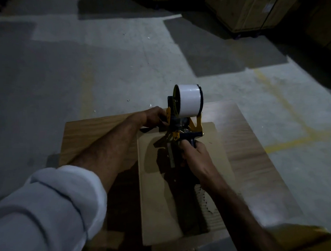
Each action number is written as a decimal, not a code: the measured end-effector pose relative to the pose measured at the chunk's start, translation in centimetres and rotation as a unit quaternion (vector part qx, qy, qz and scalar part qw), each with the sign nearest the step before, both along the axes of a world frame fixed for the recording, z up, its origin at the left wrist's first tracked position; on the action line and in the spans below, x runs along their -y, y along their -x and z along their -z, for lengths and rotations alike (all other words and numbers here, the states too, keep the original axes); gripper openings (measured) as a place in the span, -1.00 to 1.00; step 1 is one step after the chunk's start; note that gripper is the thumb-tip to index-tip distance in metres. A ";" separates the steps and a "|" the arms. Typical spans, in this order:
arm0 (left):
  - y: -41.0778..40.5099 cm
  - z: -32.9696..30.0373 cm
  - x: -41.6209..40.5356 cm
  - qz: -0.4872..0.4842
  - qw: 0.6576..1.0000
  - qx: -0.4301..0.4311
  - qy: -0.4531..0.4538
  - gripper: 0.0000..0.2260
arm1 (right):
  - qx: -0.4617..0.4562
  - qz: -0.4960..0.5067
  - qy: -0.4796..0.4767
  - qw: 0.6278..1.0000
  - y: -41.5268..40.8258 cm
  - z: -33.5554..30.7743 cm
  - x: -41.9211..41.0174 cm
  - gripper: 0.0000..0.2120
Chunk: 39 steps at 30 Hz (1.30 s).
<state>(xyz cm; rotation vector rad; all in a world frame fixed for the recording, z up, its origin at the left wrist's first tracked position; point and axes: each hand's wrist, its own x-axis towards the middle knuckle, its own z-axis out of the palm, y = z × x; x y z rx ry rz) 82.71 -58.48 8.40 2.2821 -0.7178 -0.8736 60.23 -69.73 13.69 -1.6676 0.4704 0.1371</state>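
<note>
A yellow and black tape dispenser (185, 124) carrying a white tape roll (189, 100) stands over the far end of a brown cardboard box (156, 201). My right hand (195, 152) grips the dispenser's dark handle from the near side. At the box's far left edge, beside the dispenser's frame, my left hand (154, 116) rests with its fingers curled; what they hold is hidden. The box lies on a wooden table (257, 159). A dark shadow runs down the middle of the box top.
Grey concrete floor (101, 71) with yellow lines (286, 139) surrounds the table. Wooden crates (250, 9) stand at the far right in the dark. A yellowish cardboard piece (306, 237) shows at the bottom right corner.
</note>
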 end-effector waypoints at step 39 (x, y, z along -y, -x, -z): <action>6.3 0.4 -3.6 -0.068 0.989 -0.094 0.089 -0.69 | -0.119 -0.012 -0.017 0.993 8.2 -0.2 3.0 -0.71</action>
